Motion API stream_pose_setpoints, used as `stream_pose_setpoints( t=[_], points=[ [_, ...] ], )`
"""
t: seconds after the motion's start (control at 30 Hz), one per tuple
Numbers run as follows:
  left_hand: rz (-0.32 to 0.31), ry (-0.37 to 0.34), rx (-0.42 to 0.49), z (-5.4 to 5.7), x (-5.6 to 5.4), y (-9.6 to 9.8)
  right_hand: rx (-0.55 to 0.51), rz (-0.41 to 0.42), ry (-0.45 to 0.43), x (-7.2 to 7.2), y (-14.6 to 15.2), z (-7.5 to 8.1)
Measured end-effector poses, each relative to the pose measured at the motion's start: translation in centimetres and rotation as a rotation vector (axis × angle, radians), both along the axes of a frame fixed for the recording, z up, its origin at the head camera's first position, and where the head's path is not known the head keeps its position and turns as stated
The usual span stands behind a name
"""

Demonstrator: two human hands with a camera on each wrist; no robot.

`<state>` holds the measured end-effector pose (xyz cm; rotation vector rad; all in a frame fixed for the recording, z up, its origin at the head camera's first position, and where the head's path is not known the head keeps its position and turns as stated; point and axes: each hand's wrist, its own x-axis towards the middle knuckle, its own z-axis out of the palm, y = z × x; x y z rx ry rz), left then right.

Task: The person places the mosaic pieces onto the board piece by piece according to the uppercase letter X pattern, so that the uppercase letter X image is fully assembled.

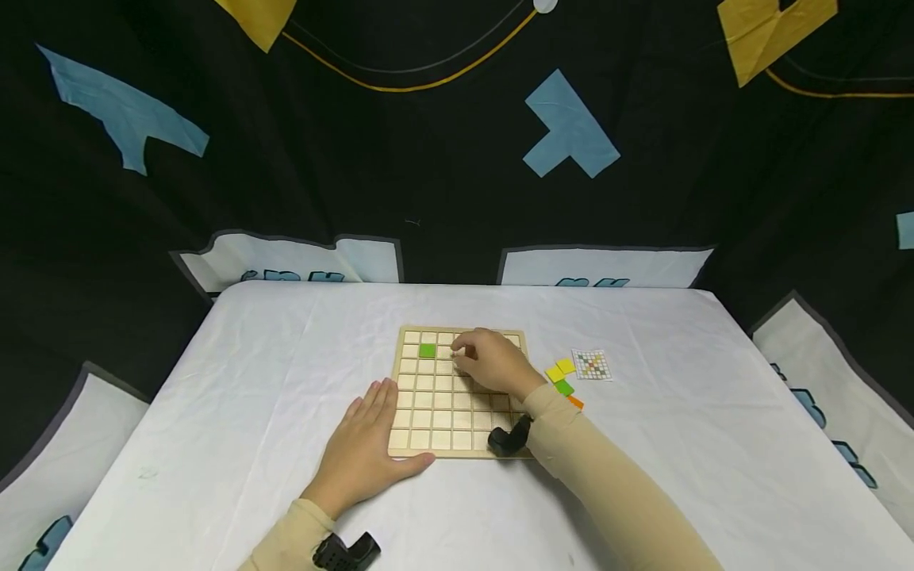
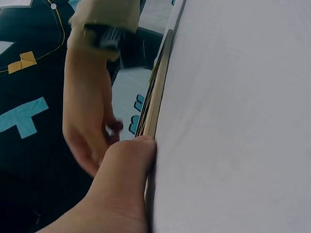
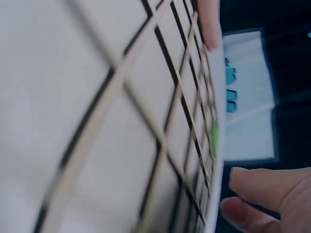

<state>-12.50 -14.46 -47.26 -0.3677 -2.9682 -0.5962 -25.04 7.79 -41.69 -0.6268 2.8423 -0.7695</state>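
Note:
A square wooden grid board (image 1: 423,400) lies on the white table, with one green tile (image 1: 427,350) in a cell of its upper left part. My left hand (image 1: 366,436) rests at the board's lower left corner, fingers straight along the left edge, thumb against the front edge. Over the upper middle of the board is my right hand (image 1: 491,363), fingers bent. Its thumb and index finger stand apart in the right wrist view, and no tile shows between them. The board's near cells fill much of that view, with the green tile (image 3: 214,137) at the far side.
Right of the board lie two yellow tiles (image 1: 554,373), a green tile (image 1: 564,387) and an orange tile (image 1: 575,402), partly behind the right sleeve. Beside them is a small printed pattern card (image 1: 592,365). A dark curtain (image 1: 443,182) hangs behind the table.

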Motion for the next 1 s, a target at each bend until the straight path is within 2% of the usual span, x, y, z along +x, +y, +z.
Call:
stream_pose_setpoints(
  t=[0.13,0.27,0.4,0.5,0.63,0.77,1.0],
  points=[
    [0.001,0.004,-0.001,-0.1,0.0,0.0,0.038,-0.039,0.001,0.8,3.5,0.7],
    [0.003,0.001,0.002,-0.1,-0.1,0.1,0.092,-0.134,-0.012,1.5,7.2,1.1],
    [0.008,-0.003,0.006,-0.1,-0.1,0.2,0.173,-0.218,-0.005,2.1,10.3,1.0],
    [0.011,-0.004,0.004,-0.1,0.0,0.3,0.23,-0.241,-0.006,2.7,12.0,0.7],
    [0.015,-0.006,0.005,0.0,0.0,0.4,0.281,-0.251,-0.018,3.4,13.3,0.2],
    [0.016,-0.009,0.016,0.1,0.0,0.4,0.287,-0.258,-0.023,3.7,13.8,-0.3],
    [0.015,-0.009,0.015,0.2,0.1,0.5,0.185,-0.256,-0.052,3.7,14.1,-0.8]
  ],
)
